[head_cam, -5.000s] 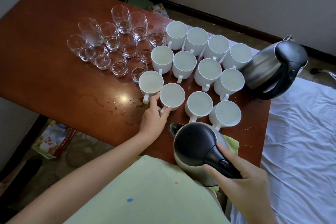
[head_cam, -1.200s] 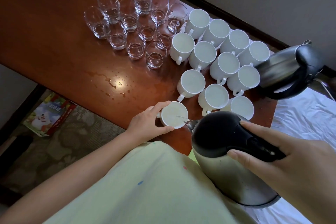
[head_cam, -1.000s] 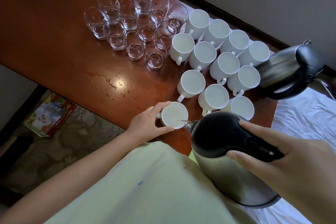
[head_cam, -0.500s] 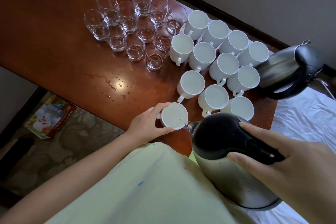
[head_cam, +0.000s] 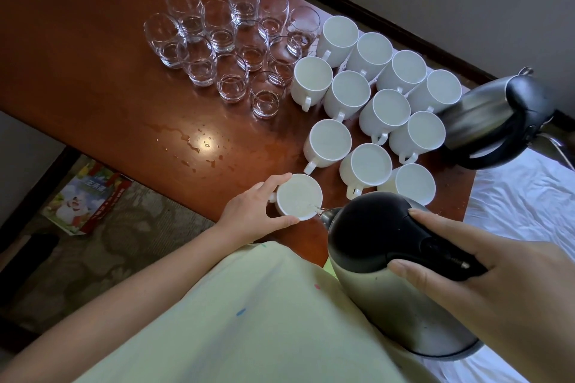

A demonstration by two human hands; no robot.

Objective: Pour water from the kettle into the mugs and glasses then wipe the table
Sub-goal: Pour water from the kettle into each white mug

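The held kettle [head_cam: 395, 274] hides part of the nearest mug on the right and the worktop's [head_cam: 93, 50] near right corner, and a green patch just below its spout is too covered to name. The right hand [head_cam: 485, 283] is cut off by the frame's right edge; its fingers and thumb curl round the kettle's black handle, tipping the spout to the rim of a white mug [head_cam: 298, 198] at the near edge, where a thin stream of water [head_cam: 315, 207] runs in. The left hand [head_cam: 252, 214] grips that mug, thumb on the near side and fingers round the far side, hiding its handle. Eleven more mugs [head_cam: 385, 109] stand crowded together toward the right edge, twelve in all. Twelve glasses [head_cam: 236, 37] cluster near the far edge; how full each is cannot be judged. A second kettle [head_cam: 494, 118] stands at the far right corner. Spilled drops [head_cam: 199, 146] glint in the middle of the worktop.
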